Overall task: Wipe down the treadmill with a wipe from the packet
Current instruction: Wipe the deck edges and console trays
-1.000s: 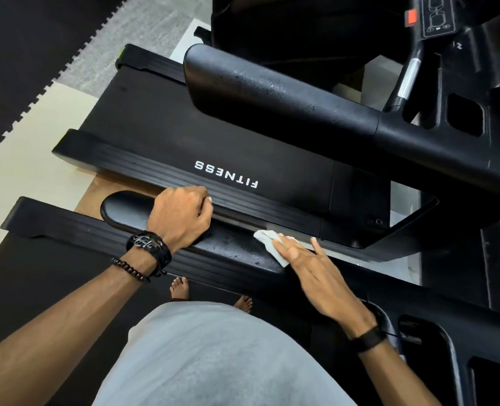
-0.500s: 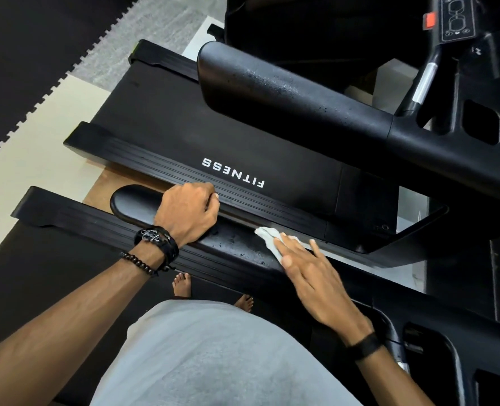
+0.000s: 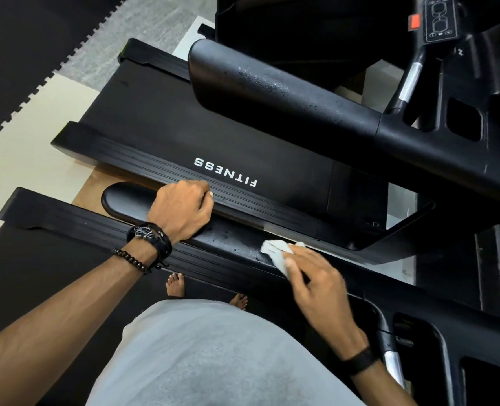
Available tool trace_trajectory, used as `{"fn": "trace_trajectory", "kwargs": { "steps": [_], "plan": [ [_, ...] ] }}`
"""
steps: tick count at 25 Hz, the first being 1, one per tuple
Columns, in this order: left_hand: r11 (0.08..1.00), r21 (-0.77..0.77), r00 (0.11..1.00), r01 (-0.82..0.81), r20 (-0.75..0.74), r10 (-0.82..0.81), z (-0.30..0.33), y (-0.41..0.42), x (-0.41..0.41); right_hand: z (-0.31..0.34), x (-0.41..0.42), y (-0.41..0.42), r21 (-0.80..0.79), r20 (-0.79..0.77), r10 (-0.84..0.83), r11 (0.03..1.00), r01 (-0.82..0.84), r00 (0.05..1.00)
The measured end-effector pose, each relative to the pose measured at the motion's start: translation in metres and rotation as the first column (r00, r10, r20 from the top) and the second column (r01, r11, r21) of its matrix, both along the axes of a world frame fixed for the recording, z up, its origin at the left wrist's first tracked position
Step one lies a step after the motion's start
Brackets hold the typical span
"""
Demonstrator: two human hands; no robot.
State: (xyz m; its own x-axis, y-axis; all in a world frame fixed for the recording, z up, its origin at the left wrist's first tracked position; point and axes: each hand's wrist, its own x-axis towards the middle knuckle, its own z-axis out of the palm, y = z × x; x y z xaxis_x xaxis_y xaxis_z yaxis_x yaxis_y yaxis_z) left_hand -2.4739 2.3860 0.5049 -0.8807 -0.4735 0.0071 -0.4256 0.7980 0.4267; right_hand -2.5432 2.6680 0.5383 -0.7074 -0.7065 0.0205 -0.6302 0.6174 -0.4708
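My left hand [image 3: 181, 209] grips the black padded handrail [image 3: 125, 197] of the treadmill I stand on. Further right along the same rail, my right hand [image 3: 319, 282] holds a crumpled white wipe [image 3: 275, 250] between curled fingers and thumb and presses it against the rail's top. The rail surface [image 3: 231, 238] between my hands shows wet specks. No wipe packet is in view.
A second treadmill with the word FITNESS on its side rail [image 3: 225, 171] stands close beyond, with its own wet-speckled handrail [image 3: 272, 92] and console [image 3: 442, 19]. My bare feet [image 3: 175, 285] stand on the belt. Foam floor mats [image 3: 23, 54] lie at the upper left.
My right hand's fingers, flat on the wipe before, now curl around it, and the hand has shifted slightly right along the rail. My left hand keeps its grip.
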Motion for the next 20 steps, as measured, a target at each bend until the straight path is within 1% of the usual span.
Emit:
{"fn": "trace_trajectory", "kwargs": {
  "steps": [2,4,7,9,10,11,12,14,15,17,20],
  "plan": [
    [1.000,-0.004,1.000,0.016,-0.013,-0.017,-0.001,0.000,0.002,-0.009,-0.016,0.010,-0.033,-0.064,-0.127,0.992,0.125,0.990],
    [0.999,-0.001,0.999,0.045,-0.017,-0.045,-0.002,0.001,0.002,-0.018,-0.022,-0.014,-0.058,-0.069,-0.150,0.988,0.146,0.986],
    [0.997,-0.003,0.997,0.078,0.001,-0.078,-0.002,0.002,0.002,-0.016,0.004,-0.061,-0.123,0.004,-0.028,0.992,0.028,1.000],
    [0.997,-0.019,0.997,0.079,0.007,-0.079,-0.002,0.004,0.003,-0.012,0.022,-0.056,-0.130,0.019,0.080,0.989,-0.077,0.997],
    [0.997,-0.020,0.997,0.071,0.010,-0.071,-0.002,0.006,0.004,-0.011,0.022,-0.042,-0.148,0.022,0.086,0.986,-0.082,0.996],
    [0.997,-0.021,0.997,0.069,0.019,-0.068,-0.002,0.010,0.004,-0.009,0.017,-0.026,-0.169,0.020,0.044,0.985,-0.040,0.999],
    [0.996,-0.036,0.996,0.081,0.037,-0.079,-0.003,0.017,0.003,-0.009,0.008,-0.011,-0.173,0.018,-0.033,0.984,0.036,0.999],
    [0.989,-0.089,0.990,0.115,0.087,-0.108,-0.006,0.035,0.000,-0.015,-0.017,0.001,-0.122,0.025,-0.192,0.973,0.194,0.981],
    [0.989,-0.093,0.988,0.114,0.111,-0.103,-0.006,0.039,-0.003,-0.022,-0.027,-0.006,-0.081,0.011,-0.220,0.972,0.220,0.975],
    [0.994,-0.056,0.987,0.092,0.136,-0.084,-0.006,0.036,-0.008,-0.026,-0.027,-0.040,-0.029,-0.010,-0.170,0.985,0.169,0.985],
    [0.993,-0.047,0.985,0.112,0.134,-0.105,-0.007,0.035,-0.008,-0.020,0.006,-0.069,-0.057,-0.031,0.030,0.998,-0.031,0.999]
  ]
}}
